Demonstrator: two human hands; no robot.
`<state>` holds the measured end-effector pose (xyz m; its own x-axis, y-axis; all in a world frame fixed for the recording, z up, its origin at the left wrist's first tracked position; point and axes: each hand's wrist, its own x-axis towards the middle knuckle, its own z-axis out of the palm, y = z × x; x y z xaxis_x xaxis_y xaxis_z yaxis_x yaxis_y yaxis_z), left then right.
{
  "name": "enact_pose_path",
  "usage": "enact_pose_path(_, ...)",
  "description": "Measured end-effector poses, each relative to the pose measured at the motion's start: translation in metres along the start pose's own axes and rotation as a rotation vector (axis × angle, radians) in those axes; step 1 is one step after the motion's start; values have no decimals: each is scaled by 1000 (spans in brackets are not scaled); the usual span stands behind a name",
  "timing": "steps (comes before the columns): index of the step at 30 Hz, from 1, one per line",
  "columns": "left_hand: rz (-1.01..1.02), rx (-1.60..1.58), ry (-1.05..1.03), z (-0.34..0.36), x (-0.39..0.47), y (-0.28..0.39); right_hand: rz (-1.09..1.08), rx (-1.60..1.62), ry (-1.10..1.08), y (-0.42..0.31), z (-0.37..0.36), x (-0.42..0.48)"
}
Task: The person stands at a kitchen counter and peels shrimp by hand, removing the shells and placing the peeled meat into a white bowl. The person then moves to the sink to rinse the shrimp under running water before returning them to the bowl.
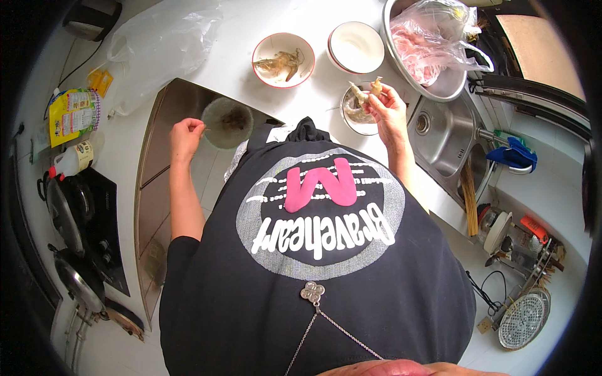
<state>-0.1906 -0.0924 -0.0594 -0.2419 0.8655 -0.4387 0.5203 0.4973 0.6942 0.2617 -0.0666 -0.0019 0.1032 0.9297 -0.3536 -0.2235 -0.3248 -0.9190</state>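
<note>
My right hand (386,107) pinches a pale peeled-looking shrimp (358,93), its ends showing on both sides of the fingers. Just below it is a clear glass bowl (349,120) with greyish shrimp inside. Over to the left, my left hand (186,136) has thumb and fingertips pressed together at the rim of a round waste bin (210,136); any scrap between them is too small to make out. Dark waste lies at the bottom of the bin. On the white counter, a red-rimmed bowl (264,81) holds whole shrimp (282,65) with long feelers.
Stacked white bowls (357,47) stand beside a steel basin (449,89) holding bagged pink meat (416,51). At right is a steel sink (437,131) with chopsticks (468,197). A clear plastic bag (160,42), a jug (77,155) and a hob with pans (63,216) are at left.
</note>
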Motion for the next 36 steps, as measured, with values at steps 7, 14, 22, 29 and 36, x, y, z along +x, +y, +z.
enact_pose_path(7, -171, -86, -82, 29, 22, -71, 113, 97, -198, -11, 45, -8)
enact_pose_path(14, -157, -163, -8, 30, 10, -68, 159, 124, -381, -14, 88, -6)
enact_pose_path(22, 210, -548, -56, 6, -50, 58, 102, -48, -451, -12, 126, -11)
enact_pose_path(29, 784, -175, 99, 24, -65, 154, -15, -151, -540, -12, 159, -5)
enact_pose_path(36, 1025, 184, 235, 30, -42, 175, -67, -202, -470, -20, 163, 0)
